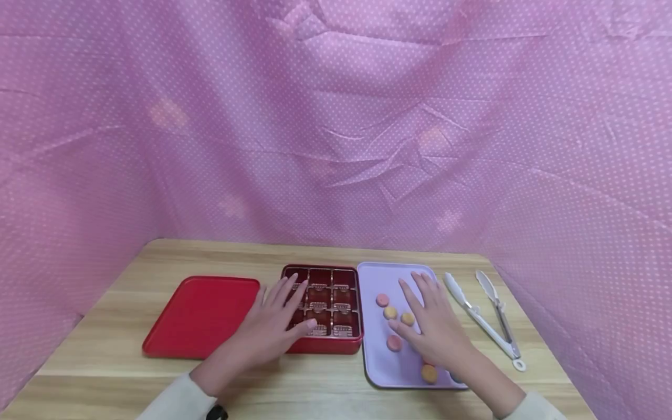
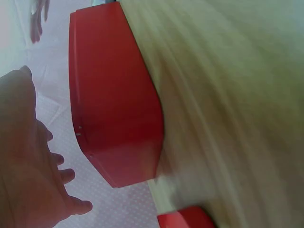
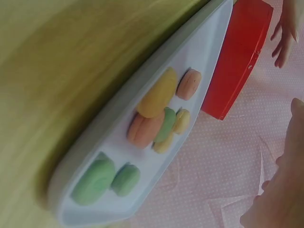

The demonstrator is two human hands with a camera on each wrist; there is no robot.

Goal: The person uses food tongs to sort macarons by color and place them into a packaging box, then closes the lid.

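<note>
My left hand [image 1: 270,326] hovers with spread fingers over the left side of a dark red box [image 1: 325,347]. A clear plastic insert divides this box into several square compartments. In the left wrist view the hand is beside the red box wall [image 2: 114,85], apart from it. My right hand [image 1: 438,324], fingers spread too, is above a lilac tray [image 1: 374,364] and holds nothing. On the tray lie several macarons, among them a pink macaron [image 1: 382,300] and a yellow macaron [image 1: 390,313]. The right wrist view also shows a green macaron [image 3: 95,180], which my right hand hides from the head view.
Left of the box a flat red lid [image 1: 205,315] lies on the wooden table [image 1: 294,394]. White-tipped metal tongs [image 1: 485,328] rest, spread apart, to the right of the tray. Pink dotted cloth [image 1: 336,146] hangs around the table's back and sides.
</note>
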